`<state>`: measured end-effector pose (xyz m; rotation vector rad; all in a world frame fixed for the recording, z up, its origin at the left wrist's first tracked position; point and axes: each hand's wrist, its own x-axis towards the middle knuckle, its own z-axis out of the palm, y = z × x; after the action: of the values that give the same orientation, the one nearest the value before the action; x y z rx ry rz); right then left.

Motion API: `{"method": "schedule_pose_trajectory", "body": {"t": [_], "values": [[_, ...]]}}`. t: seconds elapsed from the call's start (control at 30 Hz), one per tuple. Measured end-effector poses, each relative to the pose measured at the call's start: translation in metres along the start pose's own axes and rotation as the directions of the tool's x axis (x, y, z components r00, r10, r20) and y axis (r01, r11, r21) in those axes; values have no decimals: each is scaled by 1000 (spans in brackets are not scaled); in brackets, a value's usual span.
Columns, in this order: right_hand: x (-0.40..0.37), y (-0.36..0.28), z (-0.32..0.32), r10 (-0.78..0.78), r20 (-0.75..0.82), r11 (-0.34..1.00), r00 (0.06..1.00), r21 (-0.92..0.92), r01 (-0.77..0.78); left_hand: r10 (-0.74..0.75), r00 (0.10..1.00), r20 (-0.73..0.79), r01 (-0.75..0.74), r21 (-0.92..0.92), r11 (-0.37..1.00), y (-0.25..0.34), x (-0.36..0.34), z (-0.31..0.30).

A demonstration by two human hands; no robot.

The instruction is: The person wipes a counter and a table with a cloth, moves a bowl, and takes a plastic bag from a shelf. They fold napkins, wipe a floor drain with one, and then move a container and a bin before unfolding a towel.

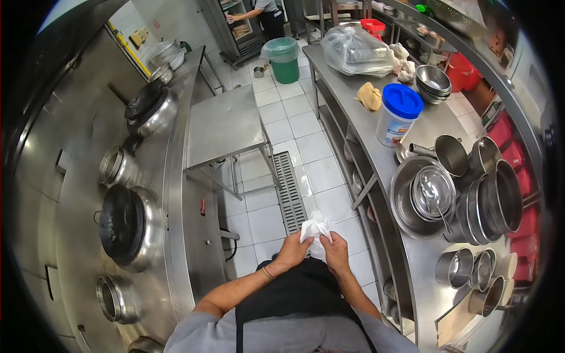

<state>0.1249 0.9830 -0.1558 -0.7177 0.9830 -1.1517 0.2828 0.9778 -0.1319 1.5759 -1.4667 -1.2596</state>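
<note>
A crumpled white cloth or plastic sheet (316, 228) is bunched between my two hands, in front of my black apron (294, 294). My left hand (292, 250) grips its left side, fingers closed on it. On the other side, my right hand (336, 252) pinches the edge with thumb and fingers. Part of the white piece sticks up above the fingers and part hangs down between the hands. Both hands are over the tiled floor, between the two steel counters.
At right, a steel counter (432, 259) carries bowls (434, 193), pots (455, 267), a blue-lidded tub (397, 115) and a bagged tray (359, 53). Woks (123, 223) line the left stove. Ahead stand a low steel table (225, 126), a green bin (285, 67) and a person (268, 16) by a cabinet.
</note>
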Motion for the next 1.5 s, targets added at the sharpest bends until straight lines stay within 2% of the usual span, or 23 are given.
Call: {"method": "schedule_pose_trajectory", "body": {"t": [0.1,0.23,0.3,0.33,0.43,0.5,0.53,0.6,0.67,0.77,0.87,0.93,0.97,1.07,1.17,1.23,1.33,1.4,1.43,1.5], "values": [[4,3,-7,31,-68,998,997,55,-28,33,998,58,-37,80,996,7,13,6],[16,20,-19,-54,-154,997,987,-67,44,-36,988,147,24,84,996,22,33,5],[22,19,-18,-66,-234,996,970,-68,52,37,991,132,-47,74,996,16,47,4],[27,18,-18,-67,-253,998,965,-5,68,73,990,123,-82,68,994,11,55,4],[46,12,-17,-66,-288,977,955,174,120,11,988,156,9,-125,992,-11,85,3],[58,-1,-10,-3,-302,973,953,218,72,-72,977,199,120,-240,963,-22,106,0],[68,-8,-9,15,-315,970,949,236,63,-98,968,233,166,-296,941,-25,120,1],[94,2,-14,14,-302,988,953,150,33,-106,963,247,184,-317,931,-11,139,-8],[119,2,-13,86,-290,980,953,199,-28,-228,913,338,365,-428,827,-30,170,-19],[170,6,-12,184,-374,947,909,316,-62,-397,837,376,547,-586,598,-54,223,-56],[206,-6,7,264,-456,931,850,352,-101,-396,825,404,539,-773,334,-86,275,-109],[229,-18,20,262,-467,923,845,377,-78,-357,857,372,460,-864,203,-94,304,-150],[241,-22,26,251,-460,928,852,365,-76,-379,850,365,447,-881,153,-65,312,-175],[263,-30,38,232,-456,940,859,334,-77,-269,920,286,323,-941,105,-26,361,-221],[283,-35,50,223,-459,937,860,345,-59,-165,986,-14,33,-960,277,47,416,-248],[293,-34,51,235,-444,934,865,349,-75,5,975,-221,-206,-900,384,106,453,-259],[305,-38,48,212,-435,946,875,315,-72,224,827,-516,-562,-736,378,213,494,-262],[310,-50,47,202,-417,958,886,273,-90,359,672,-648,-741,-595,312,277,524,-258],[315,-52,42,183,-411,962,893,264,-75,387,574,-721,-819,-507,270,308,539,-255],[323,-56,29,158,-385,967,909,246,-63,395,452,-799,-890,-376,258,362,567,-252]]}}
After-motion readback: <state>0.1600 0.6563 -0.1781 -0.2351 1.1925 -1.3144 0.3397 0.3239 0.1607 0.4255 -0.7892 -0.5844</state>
